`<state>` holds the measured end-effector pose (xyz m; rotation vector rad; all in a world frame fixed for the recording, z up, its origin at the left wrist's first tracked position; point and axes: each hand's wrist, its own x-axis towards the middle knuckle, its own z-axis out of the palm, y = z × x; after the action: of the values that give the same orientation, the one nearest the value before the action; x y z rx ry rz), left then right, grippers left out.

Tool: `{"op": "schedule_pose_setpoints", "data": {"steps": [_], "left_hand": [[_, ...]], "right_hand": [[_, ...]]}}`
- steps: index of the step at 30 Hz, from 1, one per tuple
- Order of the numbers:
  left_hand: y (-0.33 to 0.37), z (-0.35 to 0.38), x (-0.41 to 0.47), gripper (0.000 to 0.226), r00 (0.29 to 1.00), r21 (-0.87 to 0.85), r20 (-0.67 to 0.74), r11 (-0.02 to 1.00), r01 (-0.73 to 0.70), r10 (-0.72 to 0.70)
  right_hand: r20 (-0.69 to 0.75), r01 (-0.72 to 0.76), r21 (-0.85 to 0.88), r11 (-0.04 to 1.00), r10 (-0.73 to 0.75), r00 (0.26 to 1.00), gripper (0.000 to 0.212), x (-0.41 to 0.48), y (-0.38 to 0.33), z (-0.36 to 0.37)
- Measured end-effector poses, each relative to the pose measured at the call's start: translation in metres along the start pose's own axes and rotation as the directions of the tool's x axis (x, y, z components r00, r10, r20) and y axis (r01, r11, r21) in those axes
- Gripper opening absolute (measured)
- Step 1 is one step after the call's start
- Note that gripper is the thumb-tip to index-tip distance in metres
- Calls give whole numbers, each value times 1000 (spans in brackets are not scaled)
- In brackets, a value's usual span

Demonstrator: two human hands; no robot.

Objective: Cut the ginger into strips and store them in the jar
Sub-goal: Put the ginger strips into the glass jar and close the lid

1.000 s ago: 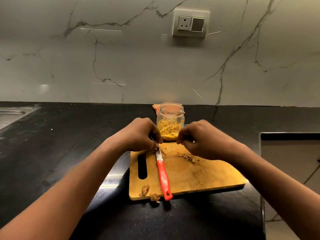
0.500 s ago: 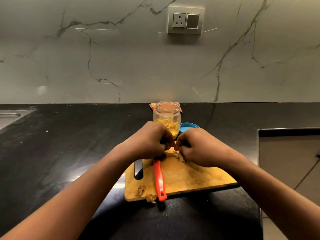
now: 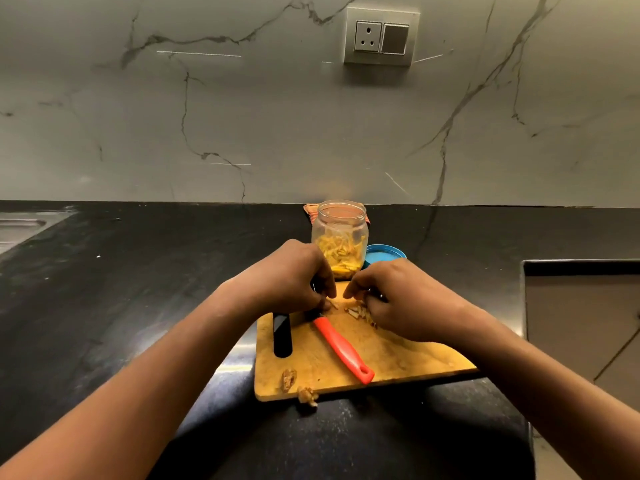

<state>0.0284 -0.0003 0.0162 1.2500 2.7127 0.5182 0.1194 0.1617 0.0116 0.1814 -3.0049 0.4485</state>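
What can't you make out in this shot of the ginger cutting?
All in the head view:
Blade of the knife: hidden under the left hand.
What the left hand and right hand pinch, if anything: their curled fingers cover it.
The blue lid: partly behind the right hand.
The cloth: mostly behind the jar.
The sink: cut off by the left edge.

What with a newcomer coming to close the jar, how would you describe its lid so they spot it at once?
On the black counter below the marble wall, find the wooden cutting board. Just behind its far edge stands a clear jar of yellow ginger strips; the lid lies flat at the jar's right. It is the only blue, round thing there.
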Motion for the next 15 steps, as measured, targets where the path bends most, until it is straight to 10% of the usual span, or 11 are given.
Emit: {"op": "schedule_pose_setpoints", "data": {"steps": [15], "left_hand": [[-3,11,7,12,990,119,31,983,-137,134]], "right_hand": [[160,39,-4,999,-38,986,12,8,-2,-16]]}}
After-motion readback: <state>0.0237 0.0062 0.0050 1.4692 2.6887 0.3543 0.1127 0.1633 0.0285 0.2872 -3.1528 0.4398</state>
